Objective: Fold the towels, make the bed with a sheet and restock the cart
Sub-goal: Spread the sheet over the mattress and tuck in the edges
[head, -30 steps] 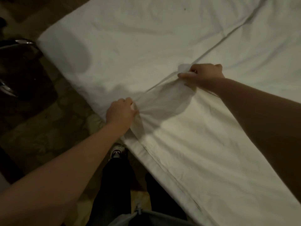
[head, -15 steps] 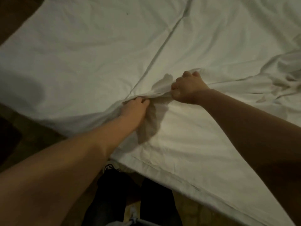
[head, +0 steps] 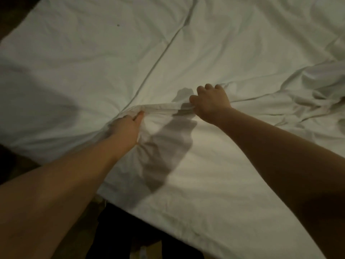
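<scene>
sheet (head: 224,165) lies over the bed (head: 65,53), covering the part from 3 to 6 o'clock. its hem (head: 164,107) stands as a raised ridge across centre. left grip (head: 127,128) is closed on the bunched hem end, just toward 9 o'clock. right grip (head: 211,103) is fisted round the hem, just toward 3 o'clock. rumples (head: 308,94) noted at 3 o'clock.

judged step: drawing the hem up the bed. recommend keeping both grips level and the ridge taut between them. carry it toward 12 o'clock, square to the seam (head: 168,47), then smooth the rumples.
</scene>
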`<state>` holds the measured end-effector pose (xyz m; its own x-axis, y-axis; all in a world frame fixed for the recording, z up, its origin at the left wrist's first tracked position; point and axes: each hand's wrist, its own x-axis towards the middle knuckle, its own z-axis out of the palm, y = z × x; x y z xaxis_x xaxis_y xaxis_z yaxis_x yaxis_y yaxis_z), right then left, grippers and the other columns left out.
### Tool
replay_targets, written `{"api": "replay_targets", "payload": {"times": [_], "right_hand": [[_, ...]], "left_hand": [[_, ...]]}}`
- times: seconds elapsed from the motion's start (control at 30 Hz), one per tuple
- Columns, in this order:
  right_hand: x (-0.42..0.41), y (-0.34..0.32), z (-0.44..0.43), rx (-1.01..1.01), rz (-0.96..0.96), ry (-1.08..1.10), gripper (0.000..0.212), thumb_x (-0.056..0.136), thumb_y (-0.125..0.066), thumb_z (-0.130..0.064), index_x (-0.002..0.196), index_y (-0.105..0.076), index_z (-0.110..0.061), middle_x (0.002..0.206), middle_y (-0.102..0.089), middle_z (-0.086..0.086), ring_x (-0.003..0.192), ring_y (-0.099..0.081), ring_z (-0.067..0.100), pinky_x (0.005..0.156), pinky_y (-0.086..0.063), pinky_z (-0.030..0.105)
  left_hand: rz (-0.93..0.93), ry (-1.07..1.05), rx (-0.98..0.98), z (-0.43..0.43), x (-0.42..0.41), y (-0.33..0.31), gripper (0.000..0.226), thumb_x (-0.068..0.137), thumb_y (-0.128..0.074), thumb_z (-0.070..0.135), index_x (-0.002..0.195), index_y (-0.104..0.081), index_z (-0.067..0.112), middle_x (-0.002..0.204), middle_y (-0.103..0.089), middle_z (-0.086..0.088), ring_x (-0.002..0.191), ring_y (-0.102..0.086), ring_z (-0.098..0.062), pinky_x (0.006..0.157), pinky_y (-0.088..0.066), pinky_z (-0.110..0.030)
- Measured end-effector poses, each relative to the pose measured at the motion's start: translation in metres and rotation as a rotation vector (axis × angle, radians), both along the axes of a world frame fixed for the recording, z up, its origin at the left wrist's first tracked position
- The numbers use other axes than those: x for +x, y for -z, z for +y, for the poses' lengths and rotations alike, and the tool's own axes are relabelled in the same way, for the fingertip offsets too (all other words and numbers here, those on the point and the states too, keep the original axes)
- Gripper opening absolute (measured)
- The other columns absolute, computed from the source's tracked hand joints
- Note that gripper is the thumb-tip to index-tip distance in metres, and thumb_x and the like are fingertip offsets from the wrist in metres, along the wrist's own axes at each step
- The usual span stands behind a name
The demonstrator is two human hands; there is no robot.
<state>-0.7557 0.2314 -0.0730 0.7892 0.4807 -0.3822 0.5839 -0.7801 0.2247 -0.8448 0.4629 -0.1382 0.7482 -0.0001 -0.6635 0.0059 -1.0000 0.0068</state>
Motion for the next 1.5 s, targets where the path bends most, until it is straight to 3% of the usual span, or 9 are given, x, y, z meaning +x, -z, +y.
{"api": "replay_targets", "payload": {"times": [0.27,0.43,0.7,0.9,1.07,1.17,1.3,1.43,1.5], "right_hand": [[0.005,0.011,-0.032,0.181,-0.064,-0.078,0.029,0.093,-0.044,-0.029,0.112,-0.063,-0.019,0.106,-0.055,0.008,0.102,-0.047,0.029,0.084,-0.032,0.038],[0.019,0.009,-0.042,0.188,-0.05,-0.154,0.031,0.088,-0.047,-0.035,0.104,-0.068,-0.019,0.112,-0.053,0.005,0.111,-0.042,0.028,0.094,-0.028,0.041],[0.034,0.007,-0.063,0.061,0.012,-0.037,0.032,0.087,-0.051,-0.043,0.115,-0.064,-0.034,0.121,-0.054,0.001,0.118,-0.042,0.025,0.093,-0.031,0.038],[0.011,0.002,-0.056,0.159,-0.19,0.06,0.008,0.07,-0.073,-0.015,0.072,-0.069,-0.008,0.071,-0.061,0.01,0.073,-0.057,0.033,0.065,-0.04,0.034],[-0.027,0.014,-0.046,0.261,0.012,0.452,0.029,0.096,-0.041,-0.015,0.112,-0.064,-0.008,0.11,-0.06,0.013,0.102,-0.06,0.034,0.076,-0.047,0.036],[-0.047,0.018,-0.043,0.328,0.055,0.613,0.031,0.097,-0.037,-0.013,0.12,-0.057,-0.01,0.115,-0.058,0.012,0.106,-0.057,0.033,0.082,-0.046,0.036],[-0.062,0.024,-0.039,0.366,0.092,0.685,0.035,0.093,-0.038,-0.01,0.124,-0.053,-0.011,0.119,-0.056,0.011,0.11,-0.053,0.032,0.086,-0.043,0.038],[-0.057,0.022,-0.044,0.558,0.142,0.768,0.044,0.091,-0.044,-0.013,0.133,-0.05,-0.018,0.118,-0.058,0.009,0.108,-0.055,0.03,0.087,-0.044,0.038],[-0.05,0.014,-0.05,0.746,0.132,0.824,0.046,0.092,-0.044,-0.013,0.137,-0.049,-0.02,0.122,-0.059,0.009,0.11,-0.055,0.028,0.09,-0.044,0.037]], "left_hand": [[-0.068,-0.299,-0.015,-0.014,-0.001,0.001,0.048,0.098,-0.04,0.03,0.144,-0.034,0.015,0.123,-0.053,-0.018,0.102,-0.053,-0.034,0.075,-0.038,-0.035],[0.063,-0.116,0.097,-0.02,0.005,-0.017,0.082,0.092,-0.055,0.03,0.152,0.001,0.028,0.15,-0.025,-0.019,0.133,-0.035,-0.036,0.105,-0.031,-0.039],[0.121,-0.131,0.067,-0.018,0.007,-0.02,0.082,0.091,-0.055,0.033,0.152,-0.001,0.025,0.151,-0.024,-0.02,0.134,-0.033,-0.037,0.105,-0.032,-0.042],[0.172,-0.047,0.097,-0.02,0.01,-0.029,0.086,0.092,-0.054,0.034,0.151,0.007,0.024,0.15,-0.024,-0.02,0.134,-0.034,-0.037,0.106,-0.032,-0.045],[0.187,0.027,0.236,-0.052,0.015,-0.055,0.052,0.099,-0.032,0.012,0.148,-0.018,0.004,0.143,-0.037,-0.022,0.128,-0.041,-0.039,0.102,-0.037,-0.051],[0.023,0.1,0.04,-0.08,0.038,-0.075,0.031,0.096,-0.039,0.013,0.12,-0.058,0.01,0.124,-0.058,-0.011,0.109,-0.056,-0.027,0.083,-0.045,-0.035],[-0.269,0.044,-0.322,-0.126,0.083,-0.097,0.028,0.095,-0.037,0.015,0.099,-0.064,0.01,0.099,-0.063,-0.01,0.082,-0.052,-0.025,0.066,-0.037,-0.032],[0.026,-0.152,-0.538,-0.173,0.123,-0.073,0.037,0.099,-0.036,0.027,0.104,-0.063,0.003,0.105,-0.063,-0.015,0.101,-0.057,-0.031,0.081,-0.041,-0.032],[0.186,-0.217,-0.532,-0.192,0.134,-0.06,0.044,0.1,-0.033,0.036,0.097,-0.063,0.002,0.09,-0.061,-0.015,0.082,-0.057,-0.028,0.073,-0.041,-0.031]]}}
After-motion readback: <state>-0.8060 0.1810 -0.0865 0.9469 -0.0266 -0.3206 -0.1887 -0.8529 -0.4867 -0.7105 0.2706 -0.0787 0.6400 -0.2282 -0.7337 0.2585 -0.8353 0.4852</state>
